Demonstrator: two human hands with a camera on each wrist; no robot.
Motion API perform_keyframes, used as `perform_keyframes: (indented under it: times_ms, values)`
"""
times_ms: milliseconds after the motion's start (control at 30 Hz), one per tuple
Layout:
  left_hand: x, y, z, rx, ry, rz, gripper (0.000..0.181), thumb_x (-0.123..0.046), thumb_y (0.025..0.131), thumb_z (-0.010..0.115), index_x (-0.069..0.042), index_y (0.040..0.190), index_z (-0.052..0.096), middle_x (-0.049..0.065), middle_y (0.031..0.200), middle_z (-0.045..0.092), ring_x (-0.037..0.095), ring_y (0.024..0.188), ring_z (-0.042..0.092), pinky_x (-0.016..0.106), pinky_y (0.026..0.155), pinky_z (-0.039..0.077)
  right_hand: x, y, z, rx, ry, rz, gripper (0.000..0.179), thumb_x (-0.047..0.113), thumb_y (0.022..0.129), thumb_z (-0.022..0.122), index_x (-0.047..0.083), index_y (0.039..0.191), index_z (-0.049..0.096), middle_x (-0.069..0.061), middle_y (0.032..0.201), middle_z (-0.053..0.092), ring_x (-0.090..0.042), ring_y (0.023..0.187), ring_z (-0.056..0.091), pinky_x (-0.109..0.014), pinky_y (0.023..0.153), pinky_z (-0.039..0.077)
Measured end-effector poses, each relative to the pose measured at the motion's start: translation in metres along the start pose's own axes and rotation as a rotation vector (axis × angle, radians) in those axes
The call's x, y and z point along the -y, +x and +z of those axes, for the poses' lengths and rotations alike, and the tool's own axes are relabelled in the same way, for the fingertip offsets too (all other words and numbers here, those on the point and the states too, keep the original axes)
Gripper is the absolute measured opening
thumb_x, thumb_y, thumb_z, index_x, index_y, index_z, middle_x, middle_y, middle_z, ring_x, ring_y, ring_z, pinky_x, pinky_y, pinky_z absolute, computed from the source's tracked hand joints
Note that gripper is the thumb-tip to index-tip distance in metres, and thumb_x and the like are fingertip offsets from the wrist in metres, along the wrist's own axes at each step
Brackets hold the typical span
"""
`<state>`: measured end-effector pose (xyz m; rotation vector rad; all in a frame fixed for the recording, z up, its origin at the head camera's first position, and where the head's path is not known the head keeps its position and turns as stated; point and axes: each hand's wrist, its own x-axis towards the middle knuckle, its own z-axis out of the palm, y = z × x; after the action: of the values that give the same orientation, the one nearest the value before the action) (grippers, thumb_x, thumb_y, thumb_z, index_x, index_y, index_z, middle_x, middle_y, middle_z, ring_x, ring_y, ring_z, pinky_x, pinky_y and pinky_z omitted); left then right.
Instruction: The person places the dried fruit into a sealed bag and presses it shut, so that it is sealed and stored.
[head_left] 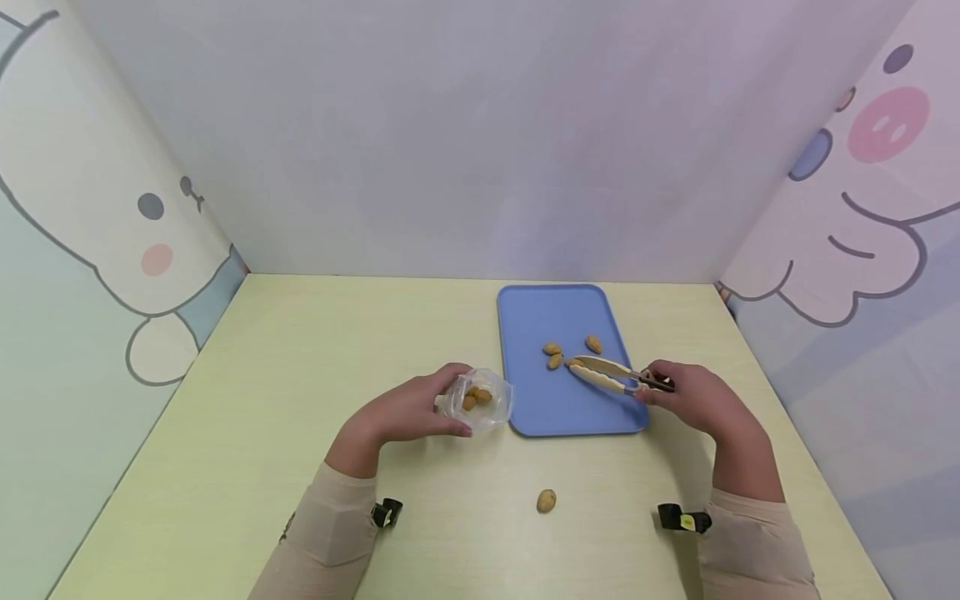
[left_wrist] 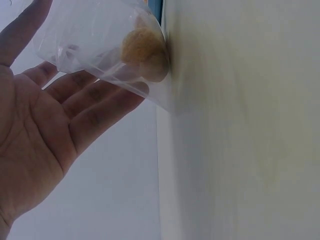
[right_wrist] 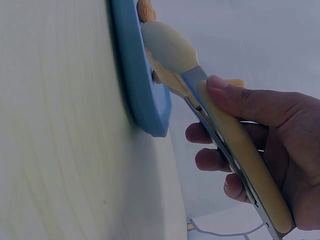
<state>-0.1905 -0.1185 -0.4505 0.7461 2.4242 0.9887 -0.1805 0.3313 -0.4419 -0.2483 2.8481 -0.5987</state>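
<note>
My left hand [head_left: 420,408] holds a clear plastic bag [head_left: 501,408] upright with its mouth open, fingers on one side and thumb on the other. Inside lie several brown, nut-like pieces [head_left: 480,396]. The bag stands low over the table, beside the tray's left edge. My right hand [head_left: 690,396] grips a pair of tongs [right_wrist: 245,165] with cream scalloped tips. Those tips reach over the blue tray [head_left: 566,408] and meet around one brown piece [head_left: 572,363]. More such pieces [head_left: 552,348] lie on the tray, just beyond the tips.
A single brown piece [head_left: 547,501] lies on the pale wooden table [head_left: 450,533], between my forearms and in front of the tray. Grey-white walls [head_left: 480,150] with cartoon animals close in the table at the back and sides.
</note>
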Motion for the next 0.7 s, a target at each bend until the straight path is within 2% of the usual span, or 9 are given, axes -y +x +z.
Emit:
perform_keyframes:
  times_ms: [300, 467, 700]
  values:
    - [-0.0014, -0.0001, -0.0011, 0.006, -0.015, 0.007, 0.082, -0.054, 0.076, 0.079, -0.036, 0.143, 0.036, 0.001, 0.127, 0.060, 0.013, 0.105, 0.055, 0.039, 0.094, 0.045, -0.0007, 0.0012, 0.0005, 0.013, -0.020, 0.004, 0.028, 0.047, 0.089, 0.068, 0.022, 0.100, 0.061, 0.001, 0.087, 0.060, -0.018, 0.076, 0.051, -0.034, 0.064, 0.038]
    - [-0.0014, -0.0002, -0.0011, 0.009, -0.012, 0.004, 0.082, -0.054, 0.076, 0.078, -0.036, 0.143, 0.035, 0.001, 0.127, 0.059, 0.012, 0.105, 0.055, 0.039, 0.094, 0.045, -0.0005, 0.0010, 0.0003, 0.015, -0.016, 0.012, 0.027, 0.046, 0.089, 0.068, 0.022, 0.100, 0.061, 0.001, 0.085, 0.059, -0.018, 0.075, 0.050, -0.033, 0.064, 0.038]
    - [-0.0019, -0.0008, -0.0013, 0.012, -0.022, 0.003, 0.081, -0.052, 0.077, 0.079, -0.036, 0.143, 0.036, 0.001, 0.126, 0.060, 0.013, 0.104, 0.055, 0.039, 0.093, 0.045, 0.0028, -0.0026, -0.0033, -0.014, -0.020, 0.002, 0.030, 0.048, 0.089, 0.068, 0.023, 0.103, 0.063, 0.000, 0.089, 0.062, -0.019, 0.077, 0.052, -0.034, 0.065, 0.039]
